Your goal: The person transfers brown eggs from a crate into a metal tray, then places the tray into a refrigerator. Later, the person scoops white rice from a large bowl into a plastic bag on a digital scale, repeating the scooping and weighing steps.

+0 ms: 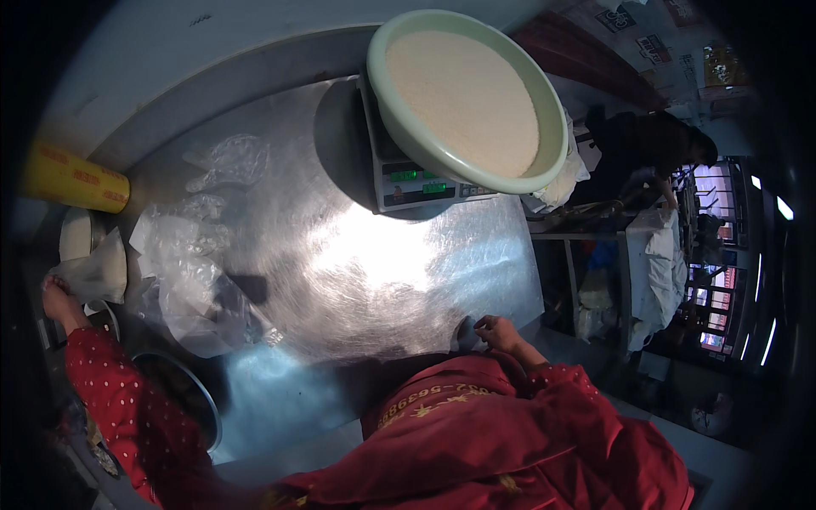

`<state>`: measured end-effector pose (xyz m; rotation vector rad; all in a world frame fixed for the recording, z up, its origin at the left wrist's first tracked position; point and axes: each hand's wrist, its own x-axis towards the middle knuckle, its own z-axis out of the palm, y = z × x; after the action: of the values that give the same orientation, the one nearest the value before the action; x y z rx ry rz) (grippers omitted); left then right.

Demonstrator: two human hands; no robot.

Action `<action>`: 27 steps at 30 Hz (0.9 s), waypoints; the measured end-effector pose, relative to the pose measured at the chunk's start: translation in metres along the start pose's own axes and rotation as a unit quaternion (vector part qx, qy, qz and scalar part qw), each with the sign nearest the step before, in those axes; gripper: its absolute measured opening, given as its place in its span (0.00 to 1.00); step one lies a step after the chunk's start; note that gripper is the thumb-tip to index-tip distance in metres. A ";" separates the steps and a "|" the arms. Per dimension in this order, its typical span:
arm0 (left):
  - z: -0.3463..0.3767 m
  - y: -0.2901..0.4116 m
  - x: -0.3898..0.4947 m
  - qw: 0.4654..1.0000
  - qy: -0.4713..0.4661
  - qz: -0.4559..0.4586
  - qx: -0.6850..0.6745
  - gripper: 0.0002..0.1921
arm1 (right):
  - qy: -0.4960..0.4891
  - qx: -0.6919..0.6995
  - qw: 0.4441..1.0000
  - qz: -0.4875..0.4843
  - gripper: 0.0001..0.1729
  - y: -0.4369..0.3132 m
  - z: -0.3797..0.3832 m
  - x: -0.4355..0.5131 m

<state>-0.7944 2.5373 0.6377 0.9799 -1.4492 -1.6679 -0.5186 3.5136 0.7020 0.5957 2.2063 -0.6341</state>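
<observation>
At the far left, my left hand [60,299] grips a translucent plastic bag [102,271] beside a round white container [76,236]. My right hand [500,333] is near the front of my red apron, over the metal table's [319,306] near edge, fingers curled; whether it holds anything is unclear. A large pale green basin [551,153] filled with a pale granular or powdery substance [462,102] rests on a digital scale [414,186] with lit green displays. Crumpled clear plastic bags [197,287] lie on the table's left part.
A yellow roll [80,182] bearing writing lies at the upper left. A dark round metal container [182,395] stands under my left forearm. Past the table's right edge are a shelf frame [570,274] and a white cloth or sack [663,274]. Another person [644,146] bends over at the upper right.
</observation>
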 end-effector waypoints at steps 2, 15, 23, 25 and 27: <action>0.009 0.040 -0.021 0.998 -0.030 0.054 0.009 0.07 | 0.003 0.002 1.000 -0.002 0.15 0.000 -0.001 0.001; 0.073 0.233 -0.338 0.953 -0.268 0.140 0.027 0.08 | 0.032 0.016 0.983 -0.179 0.12 -0.010 0.000 0.013; 0.148 0.144 -0.575 0.917 -0.393 -0.071 -0.002 0.13 | -0.051 0.154 0.896 -0.413 0.11 -0.123 -0.032 -0.021; 0.162 0.123 -0.627 0.902 -0.412 -0.123 -0.032 0.14 | 0.008 0.143 0.864 -0.482 0.17 -0.141 -0.044 -0.036; 0.171 0.105 -0.673 0.884 -0.435 -0.163 -0.045 0.14 | 0.063 0.175 0.841 -0.508 0.23 -0.149 -0.050 -0.047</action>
<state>-0.6319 3.1967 0.8181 0.4122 -1.7775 -2.6021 -0.6042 3.4187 0.8048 -0.4777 2.4422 -1.5864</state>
